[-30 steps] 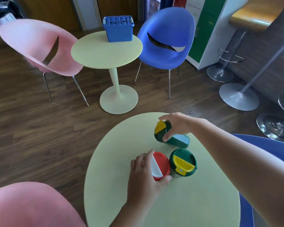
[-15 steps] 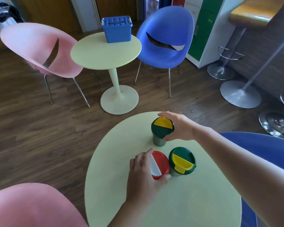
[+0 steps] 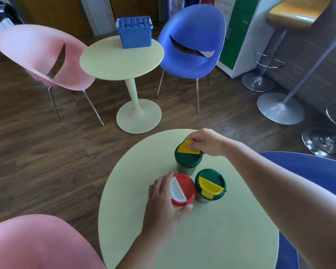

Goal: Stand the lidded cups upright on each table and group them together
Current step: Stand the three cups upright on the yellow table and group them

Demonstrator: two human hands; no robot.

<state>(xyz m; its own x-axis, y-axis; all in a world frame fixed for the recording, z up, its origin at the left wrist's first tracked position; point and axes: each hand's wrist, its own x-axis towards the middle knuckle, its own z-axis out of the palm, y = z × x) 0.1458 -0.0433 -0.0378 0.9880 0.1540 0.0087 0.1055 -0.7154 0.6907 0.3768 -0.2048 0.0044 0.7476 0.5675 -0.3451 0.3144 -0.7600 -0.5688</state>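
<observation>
On the near table (image 3: 202, 239) we see three cups standing up, close together. Our left hand (image 3: 163, 206) wraps around the red-lid cup (image 3: 182, 189). Our right hand (image 3: 206, 141) seems to pinch the far green cup (image 3: 187, 159) by its lid; the near green cup (image 3: 210, 186) stands free.

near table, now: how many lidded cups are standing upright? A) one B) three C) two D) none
B: the red-lidded cup under the left hand, the nearer green-lidded cup beside it, and the farther green-lidded cup at the right hand all show their lids facing up on the near table.
</observation>
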